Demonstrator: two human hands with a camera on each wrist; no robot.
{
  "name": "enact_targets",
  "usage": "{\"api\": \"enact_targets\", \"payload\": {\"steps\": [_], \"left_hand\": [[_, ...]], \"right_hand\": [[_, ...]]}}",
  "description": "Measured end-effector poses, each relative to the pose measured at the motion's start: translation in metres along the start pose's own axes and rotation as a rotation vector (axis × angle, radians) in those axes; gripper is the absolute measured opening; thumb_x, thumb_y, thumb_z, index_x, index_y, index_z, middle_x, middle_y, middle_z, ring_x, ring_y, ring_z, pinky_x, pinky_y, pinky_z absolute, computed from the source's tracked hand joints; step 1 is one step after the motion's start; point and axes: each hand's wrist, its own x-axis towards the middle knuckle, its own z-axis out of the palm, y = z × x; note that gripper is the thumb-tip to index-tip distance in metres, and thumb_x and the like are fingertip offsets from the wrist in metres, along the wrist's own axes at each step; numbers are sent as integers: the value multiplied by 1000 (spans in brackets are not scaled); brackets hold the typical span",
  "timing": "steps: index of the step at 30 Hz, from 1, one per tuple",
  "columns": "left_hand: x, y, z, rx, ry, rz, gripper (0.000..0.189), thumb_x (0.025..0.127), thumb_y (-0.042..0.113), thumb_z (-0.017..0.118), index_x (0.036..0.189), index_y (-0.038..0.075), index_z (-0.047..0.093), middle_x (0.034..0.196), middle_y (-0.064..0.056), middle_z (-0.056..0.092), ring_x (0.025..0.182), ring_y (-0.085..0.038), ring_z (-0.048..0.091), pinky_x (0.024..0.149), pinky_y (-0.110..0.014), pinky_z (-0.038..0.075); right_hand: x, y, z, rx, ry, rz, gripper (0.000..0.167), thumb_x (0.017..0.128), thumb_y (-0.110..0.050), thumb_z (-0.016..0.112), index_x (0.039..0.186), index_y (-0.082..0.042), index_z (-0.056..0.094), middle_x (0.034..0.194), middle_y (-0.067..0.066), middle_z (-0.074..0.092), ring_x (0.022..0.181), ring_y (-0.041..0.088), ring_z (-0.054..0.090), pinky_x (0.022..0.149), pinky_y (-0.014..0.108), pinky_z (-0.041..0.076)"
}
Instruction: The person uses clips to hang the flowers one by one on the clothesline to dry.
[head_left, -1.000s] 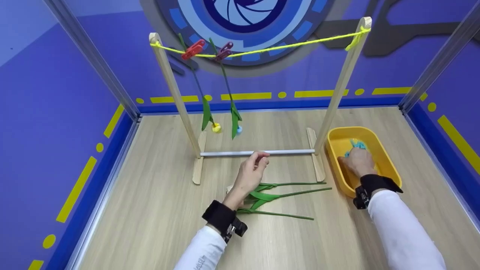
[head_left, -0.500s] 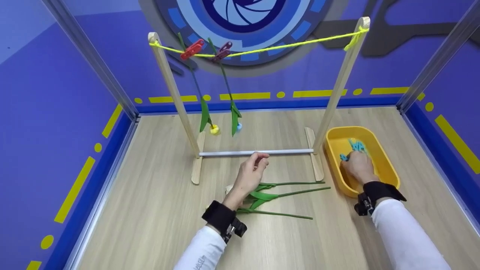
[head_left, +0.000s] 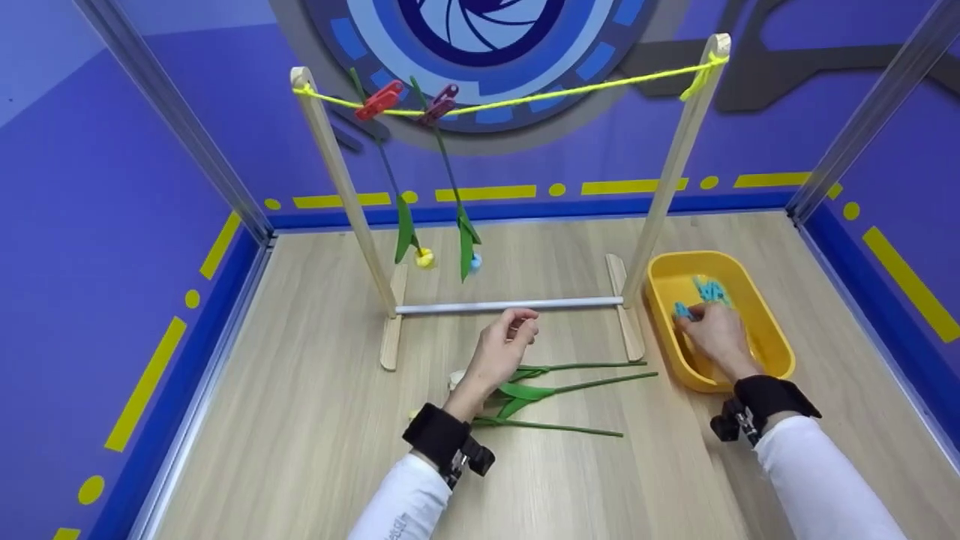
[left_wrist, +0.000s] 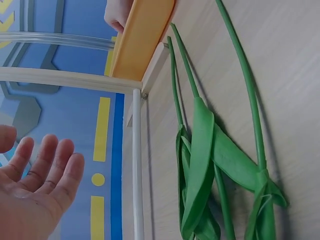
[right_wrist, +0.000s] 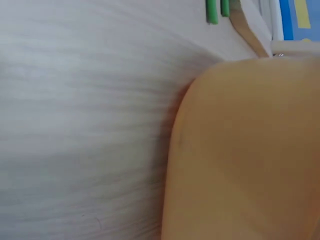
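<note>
In the head view my right hand (head_left: 718, 334) is inside the yellow tray (head_left: 766, 315). Thumb and fingertips pinch a light blue clothespin (head_left: 681, 310); more blue clothespins (head_left: 709, 289) lie just beyond the knuckles. My left hand (head_left: 501, 349) hovers over the artificial flowers, holding nothing, its fingers loosely bent. Below it lie several flowers with green stems (head_left: 600, 383) pointing right; the hand and wrist partly hide their heads. The left wrist view shows that palm (left_wrist: 30, 200) facing up beside the green leaves (left_wrist: 200, 165). Only the tray's outer wall (right_wrist: 245, 150) fills the right wrist view.
A wooden stand (head_left: 667, 187) carries a yellow string (head_left: 570, 92). From its left part hang two flowers, one under a red clothespin (head_left: 380, 100), one under a maroon clothespin (head_left: 438, 105). A white crossbar (head_left: 510, 305) joins the posts low down. Blue-purple walls (head_left: 135, 187) enclose the table.
My right hand has drawn back slightly in the tray, and the blue clothespin at its fingertips has come into clearer view. The left hand has stayed in place.
</note>
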Motion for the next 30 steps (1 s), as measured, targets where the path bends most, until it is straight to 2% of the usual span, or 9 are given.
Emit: {"api": "enact_targets", "payload": {"steps": [3,6,10,14,18,22,26,30], "left_hand": [[1,3,-2,-71,-26,-56,31,104,24,51,124,3,62,106,-19,69,93,-20,67,80,-27,54],[3,4,-3,-146,-57,-123,33,104,24,51,125,1,61,106,-19,68,92,-20,67,82,-29,56],[4,5,-4,-235,-93,-227,38,103,32,52,124,2,61,110,-17,68,94,-20,68,89,-34,56],[4,3,-5,-327,-120,-298,41,103,36,52,126,3,61,117,-20,67,96,-19,69,93,-35,56],[7,1,-7,-410,-133,-333,43,104,33,49,131,1,59,122,-21,65,98,-18,69,94,-34,56],[10,-4,-9,-516,-160,-377,47,105,34,46,133,-3,56,119,-16,67,104,-22,69,95,-34,55],[12,-12,-10,-628,-204,-437,54,105,39,45,136,-5,53,121,-15,68,111,-24,67,99,-35,54],[11,-18,-8,-688,-211,-473,56,104,41,47,135,-6,54,124,-19,66,108,-22,68,102,-37,52]], "right_hand": [[-7,-7,-2,35,145,-78,46,95,-25,61,125,9,62,119,31,65,106,45,62,93,56,49],[-12,-16,-2,56,295,-177,39,91,-20,63,118,8,67,110,30,67,98,45,64,85,56,51],[-19,-31,1,86,411,-293,32,88,-16,68,110,8,71,99,25,66,87,40,64,73,45,51],[-27,-51,6,116,438,-393,29,85,-11,73,108,7,72,94,21,64,86,36,63,71,32,45],[-39,-72,11,125,424,-467,28,83,-8,77,107,6,73,94,18,64,87,33,61,73,32,45],[-51,-91,17,120,404,-536,28,81,-7,79,106,4,75,94,15,64,85,28,58,71,32,44],[-59,-103,25,107,419,-655,27,75,-5,82,101,2,76,88,13,64,78,22,54,67,30,42],[-65,-112,32,123,408,-769,27,72,-4,85,98,0,77,87,11,63,76,18,52,65,25,42]]}}
